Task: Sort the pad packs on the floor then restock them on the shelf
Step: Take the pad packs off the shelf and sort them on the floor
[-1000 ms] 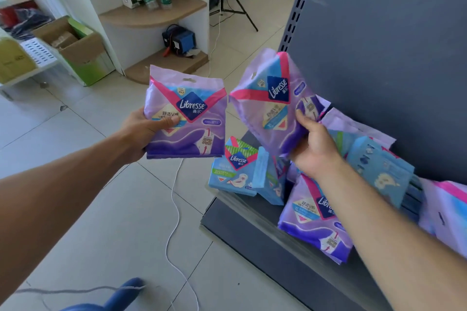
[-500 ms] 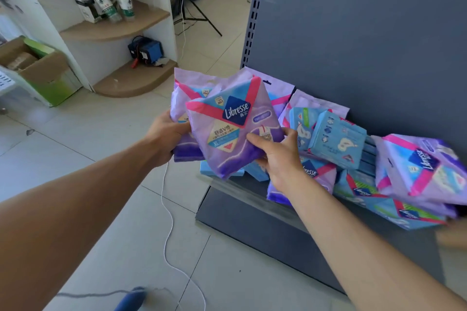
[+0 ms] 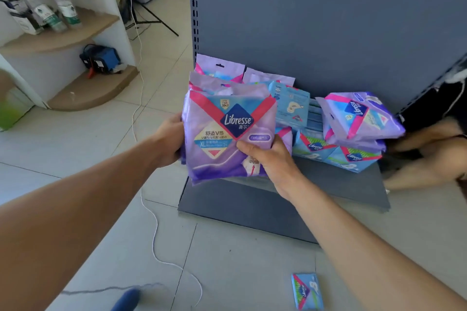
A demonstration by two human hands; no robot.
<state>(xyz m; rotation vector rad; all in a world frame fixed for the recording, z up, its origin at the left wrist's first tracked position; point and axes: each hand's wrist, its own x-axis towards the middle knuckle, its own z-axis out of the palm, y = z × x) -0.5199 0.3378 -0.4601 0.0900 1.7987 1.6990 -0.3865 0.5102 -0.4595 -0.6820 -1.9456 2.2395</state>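
The right hand (image 3: 271, 159) curls round the lower right corner of the front purple pack (image 3: 228, 139), thumb on its face. The left hand (image 3: 169, 141) grips the left edge of the same bundle, with more purple packs stacked behind. The front pack stands upright, long axis vertical, label toward the camera, held just above the front lip of the grey shelf (image 3: 328, 184). One blue pack (image 3: 307, 291) lies on the floor tiles
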